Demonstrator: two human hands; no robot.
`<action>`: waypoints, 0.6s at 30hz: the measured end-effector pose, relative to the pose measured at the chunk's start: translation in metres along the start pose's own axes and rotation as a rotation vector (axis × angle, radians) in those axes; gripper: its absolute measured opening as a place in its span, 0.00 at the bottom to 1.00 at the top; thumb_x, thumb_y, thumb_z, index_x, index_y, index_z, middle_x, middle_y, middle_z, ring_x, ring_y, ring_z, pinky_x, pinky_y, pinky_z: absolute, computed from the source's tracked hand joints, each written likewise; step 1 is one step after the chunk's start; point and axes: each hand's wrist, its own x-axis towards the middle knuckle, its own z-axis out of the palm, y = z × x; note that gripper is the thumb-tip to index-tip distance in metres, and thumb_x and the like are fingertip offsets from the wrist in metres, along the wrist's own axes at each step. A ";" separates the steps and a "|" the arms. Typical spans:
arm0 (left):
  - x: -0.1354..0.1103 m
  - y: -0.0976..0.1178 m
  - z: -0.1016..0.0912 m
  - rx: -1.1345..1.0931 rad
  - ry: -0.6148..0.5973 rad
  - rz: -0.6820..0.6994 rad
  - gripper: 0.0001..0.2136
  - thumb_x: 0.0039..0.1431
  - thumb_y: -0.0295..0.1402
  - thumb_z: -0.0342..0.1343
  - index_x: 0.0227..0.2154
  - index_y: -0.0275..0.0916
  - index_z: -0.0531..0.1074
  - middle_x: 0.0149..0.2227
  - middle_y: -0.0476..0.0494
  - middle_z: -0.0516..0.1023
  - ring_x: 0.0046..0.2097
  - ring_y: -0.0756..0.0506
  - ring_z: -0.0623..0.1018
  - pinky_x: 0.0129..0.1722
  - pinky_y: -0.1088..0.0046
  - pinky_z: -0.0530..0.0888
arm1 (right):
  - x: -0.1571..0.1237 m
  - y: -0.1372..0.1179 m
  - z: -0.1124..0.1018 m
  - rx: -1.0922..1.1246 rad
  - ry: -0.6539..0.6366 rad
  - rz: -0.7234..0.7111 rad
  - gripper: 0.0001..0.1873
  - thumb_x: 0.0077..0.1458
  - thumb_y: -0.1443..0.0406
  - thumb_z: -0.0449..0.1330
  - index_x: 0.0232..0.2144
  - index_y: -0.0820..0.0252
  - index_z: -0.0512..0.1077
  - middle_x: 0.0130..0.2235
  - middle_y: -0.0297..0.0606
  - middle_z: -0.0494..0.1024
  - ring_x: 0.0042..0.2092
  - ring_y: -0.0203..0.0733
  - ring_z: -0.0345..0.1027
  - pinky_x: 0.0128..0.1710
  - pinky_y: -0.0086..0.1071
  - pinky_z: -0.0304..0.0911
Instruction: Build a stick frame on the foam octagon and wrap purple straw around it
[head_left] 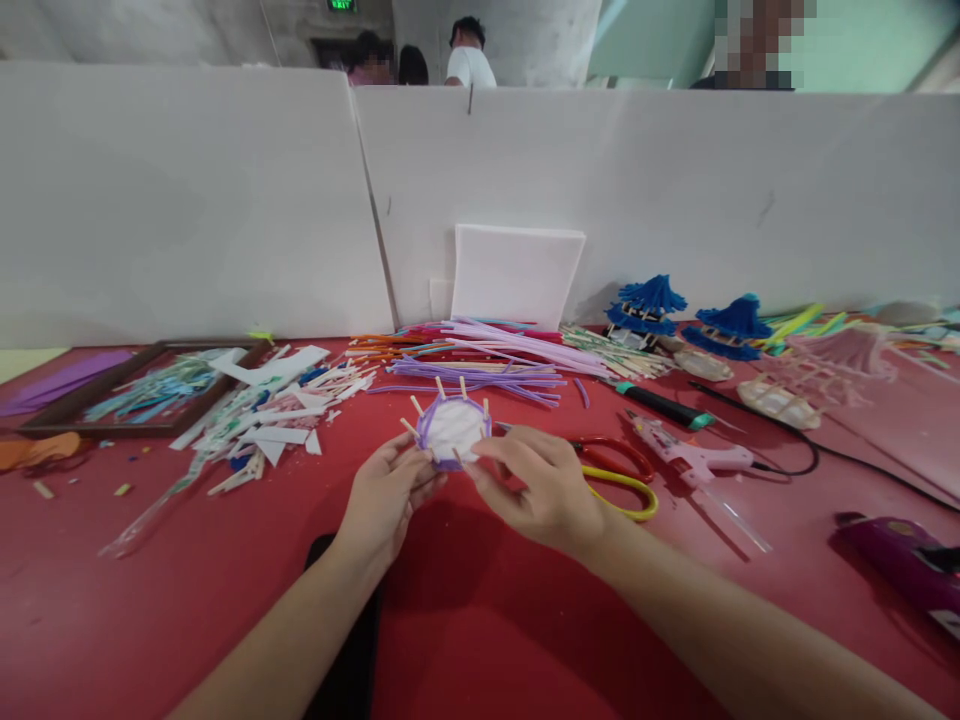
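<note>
Between my hands, above the red table, is a small round white disc (453, 424) with a purple rim. Several short pale sticks stand up around its edge. My left hand (386, 498) grips the disc at its lower left, fingers curled under it. At the lower right edge, the thumb and fingers of my right hand (541, 490) pinch together by a short stick; whether they hold that stick or the rim is hard to make out. Scissors (619, 480) with red and yellow handles lie just right of my right hand.
Purple and pink pipe cleaners (510, 365) lie in a pile behind the disc. To the right are a pink glue gun (697, 455), a black-handled cutter (660, 402) and blue-roofed models (646, 305). Left are paper scraps (281, 400) and a brown frame (97, 425). A phone (349, 640) lies below.
</note>
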 end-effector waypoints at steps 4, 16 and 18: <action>0.000 -0.001 0.001 -0.064 0.040 0.016 0.15 0.47 0.18 0.57 0.36 0.39 0.63 0.23 0.54 0.77 0.24 0.54 0.77 0.28 0.79 0.76 | -0.010 0.000 0.020 0.157 -0.097 0.290 0.15 0.54 0.60 0.57 0.42 0.63 0.72 0.18 0.29 0.70 0.20 0.33 0.61 0.22 0.26 0.56; -0.006 0.000 0.006 -0.109 -0.025 -0.044 0.11 0.48 0.17 0.56 0.34 0.37 0.67 0.23 0.50 0.79 0.24 0.51 0.78 0.26 0.78 0.77 | -0.011 0.001 0.028 0.590 -0.247 0.501 0.11 0.56 0.62 0.55 0.40 0.59 0.72 0.16 0.25 0.67 0.15 0.28 0.60 0.15 0.20 0.57; -0.006 0.000 0.006 -0.112 -0.031 -0.054 0.11 0.48 0.17 0.56 0.34 0.36 0.68 0.24 0.49 0.79 0.24 0.51 0.78 0.27 0.78 0.77 | -0.011 0.002 0.028 0.592 -0.240 0.497 0.11 0.56 0.61 0.55 0.39 0.59 0.72 0.16 0.25 0.67 0.15 0.28 0.60 0.15 0.20 0.57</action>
